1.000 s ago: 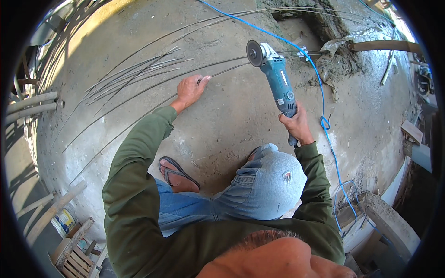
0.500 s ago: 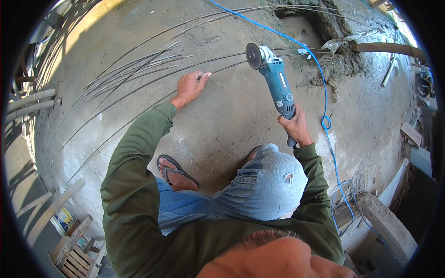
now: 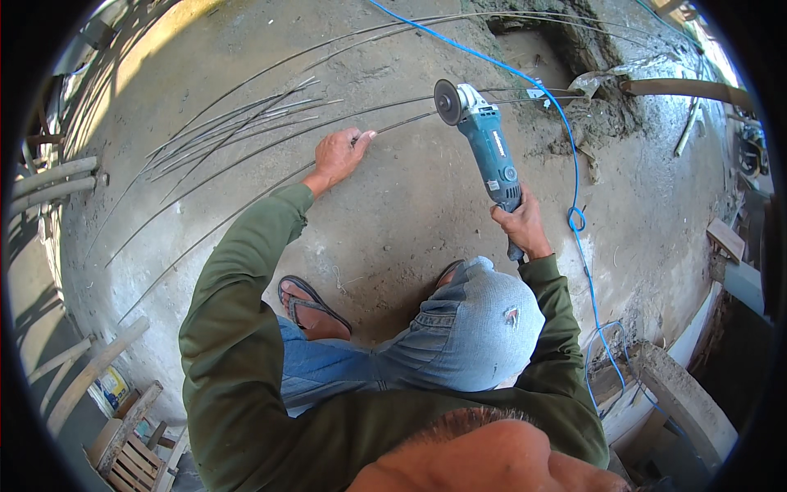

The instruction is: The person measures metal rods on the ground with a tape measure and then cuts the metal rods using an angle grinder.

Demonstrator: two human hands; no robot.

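My right hand (image 3: 525,225) is wrapped round the rear handle of a teal angle grinder (image 3: 490,153). The tool's cutting disc (image 3: 448,102) stands edge-on across a long thin steel rod (image 3: 398,125); whether disc and rod touch I cannot tell. To the left of the disc, my left hand (image 3: 338,153) is closed on that same rod, the thumb pointing toward the grinder. From my hand the rod curves down to the lower left. A second long rod (image 3: 361,109) runs just beyond it, nearly parallel.
Several shorter cut rods (image 3: 246,123) lie on the concrete floor at the far left. A blue cord (image 3: 575,156) loops down the right side. Beyond the grinder is a dug hole (image 3: 537,49), with a wooden handle (image 3: 684,85) beside it. Wooden poles (image 3: 98,373) stand at the lower left.
The grinder and its disc have shifted very slightly downward and left. My left hand has moved a touch to the right and down with the rod.
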